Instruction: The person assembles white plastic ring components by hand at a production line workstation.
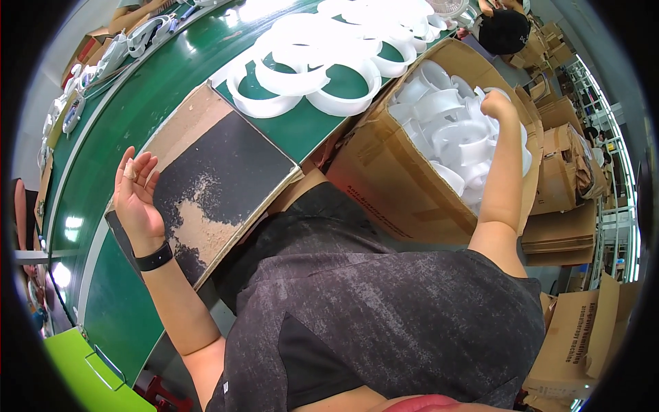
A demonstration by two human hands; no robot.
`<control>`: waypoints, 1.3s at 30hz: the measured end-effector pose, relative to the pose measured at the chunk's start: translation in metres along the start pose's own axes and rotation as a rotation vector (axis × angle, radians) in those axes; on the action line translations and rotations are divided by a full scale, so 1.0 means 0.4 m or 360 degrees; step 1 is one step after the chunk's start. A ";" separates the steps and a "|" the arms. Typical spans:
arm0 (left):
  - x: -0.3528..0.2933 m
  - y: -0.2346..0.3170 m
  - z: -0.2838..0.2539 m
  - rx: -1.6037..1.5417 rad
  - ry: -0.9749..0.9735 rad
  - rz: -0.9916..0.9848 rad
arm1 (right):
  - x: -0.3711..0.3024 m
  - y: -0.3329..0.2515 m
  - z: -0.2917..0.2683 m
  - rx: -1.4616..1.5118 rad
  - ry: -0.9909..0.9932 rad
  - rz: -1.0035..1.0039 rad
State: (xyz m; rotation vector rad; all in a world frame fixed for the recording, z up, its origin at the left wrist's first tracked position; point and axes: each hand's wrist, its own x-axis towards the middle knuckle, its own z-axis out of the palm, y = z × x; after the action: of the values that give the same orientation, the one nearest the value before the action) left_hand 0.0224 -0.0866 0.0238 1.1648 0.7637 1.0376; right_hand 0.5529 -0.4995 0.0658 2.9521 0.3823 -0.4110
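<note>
My left hand point(136, 196) is raised over the worn cardboard mat point(220, 165) at the edge of the green conveyor belt point(171, 75); its fingers are spread and it holds nothing. A black band sits on that wrist. My right hand point(498, 105) reaches into a large open cardboard box point(384, 178) full of white plastic rings point(446, 130), with the fingers curled among the parts. Whether it grips one I cannot tell. More white rings point(316, 69) lie in a pile on the belt beyond the mat.
Stacked and flattened cardboard boxes point(559, 206) stand to the right of the open box. Another person in a black cap point(504, 31) works at the far end. White devices point(130, 41) line the belt's far side. A bright green bin point(89, 374) sits at lower left.
</note>
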 end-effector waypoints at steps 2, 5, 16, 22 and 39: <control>0.001 -0.002 0.003 0.0010 0.0010 -0.0038 | 0.036 0.008 0.069 0.0130 0.0503 -0.0088; -0.007 0.005 0.004 0.0016 0.0017 -0.0032 | 0.061 -0.055 0.155 0.0105 0.0658 -0.0680; -0.011 0.002 0.022 0.0077 0.0003 -0.0006 | -0.003 -0.072 0.082 0.0331 0.1136 -0.0352; -0.025 0.002 0.045 0.0344 -0.0068 0.0100 | -0.216 -0.207 -0.063 0.1992 0.0713 -0.0884; -0.081 -0.027 0.089 0.0624 -0.1108 -0.0187 | -0.538 -0.769 0.150 0.1608 -0.0112 -0.1775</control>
State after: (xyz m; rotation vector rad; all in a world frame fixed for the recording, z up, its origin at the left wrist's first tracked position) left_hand 0.0457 -0.1303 0.0211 1.6656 0.4707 0.3315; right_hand 0.2553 -0.2644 0.0394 3.1446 2.4318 -1.0374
